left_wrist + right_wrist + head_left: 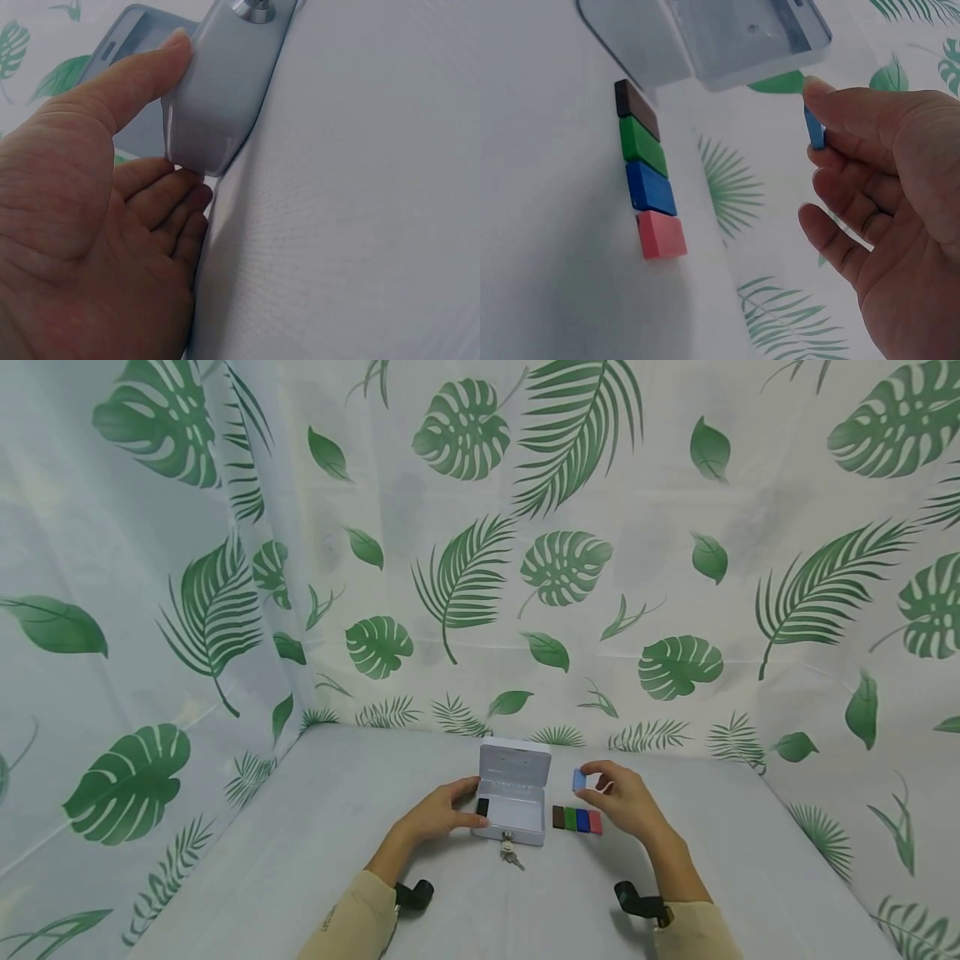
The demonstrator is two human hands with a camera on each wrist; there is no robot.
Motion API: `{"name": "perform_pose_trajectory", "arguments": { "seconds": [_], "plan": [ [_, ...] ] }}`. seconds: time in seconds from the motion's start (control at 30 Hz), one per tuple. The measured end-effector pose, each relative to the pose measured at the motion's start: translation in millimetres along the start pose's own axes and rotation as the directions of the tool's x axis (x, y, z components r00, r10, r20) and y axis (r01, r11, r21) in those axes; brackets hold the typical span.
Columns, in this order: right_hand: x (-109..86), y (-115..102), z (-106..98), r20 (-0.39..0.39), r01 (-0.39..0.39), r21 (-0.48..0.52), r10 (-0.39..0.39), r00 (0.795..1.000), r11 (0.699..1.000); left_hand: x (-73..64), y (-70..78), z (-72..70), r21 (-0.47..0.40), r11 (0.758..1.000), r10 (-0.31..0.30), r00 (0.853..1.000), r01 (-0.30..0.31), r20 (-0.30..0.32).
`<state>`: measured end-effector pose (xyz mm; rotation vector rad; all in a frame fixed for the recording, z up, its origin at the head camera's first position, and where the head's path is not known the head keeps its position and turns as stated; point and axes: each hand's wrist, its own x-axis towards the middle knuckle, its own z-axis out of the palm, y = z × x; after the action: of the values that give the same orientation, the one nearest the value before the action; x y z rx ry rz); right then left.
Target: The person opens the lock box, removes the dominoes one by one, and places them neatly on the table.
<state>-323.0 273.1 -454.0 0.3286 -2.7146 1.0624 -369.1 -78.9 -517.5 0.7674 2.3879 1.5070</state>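
A white metal cash box (517, 840) stands with its lid (514, 765) raised and a small black block (482, 807) inside at the left. My left hand (441, 811) grips the box's left end, thumb at the front rim and fingers by the side. In the left wrist view, the thumb (142, 79) lies against the box's upper edge. Between thumb and forefinger, my right hand (624, 795) pinches a light blue block (579, 780), raised to the right of the box. Its narrow edge shows in the right wrist view.
Brown (558, 817), green (571, 819), blue (582, 821) and pink (596, 822) blocks lie in a row right of the box. Keys (512, 857) hang from its front lock. A leaf-patterned curtain (585, 652) rises behind the white table (517, 910).
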Motion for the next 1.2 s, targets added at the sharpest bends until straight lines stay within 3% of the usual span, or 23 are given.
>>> {"name": "perform_pose_trajectory", "arguments": {
  "seconds": [1.2],
  "plan": [
    [-5.2, 27, -14, 0.045, -0.048, -0.017, 0.048, 0.998, 0.999, 0.4, 0.3, 1.0, 0.012, 1.000, -0.001, 1.000, 0.001, -0.002]
  ]
}}
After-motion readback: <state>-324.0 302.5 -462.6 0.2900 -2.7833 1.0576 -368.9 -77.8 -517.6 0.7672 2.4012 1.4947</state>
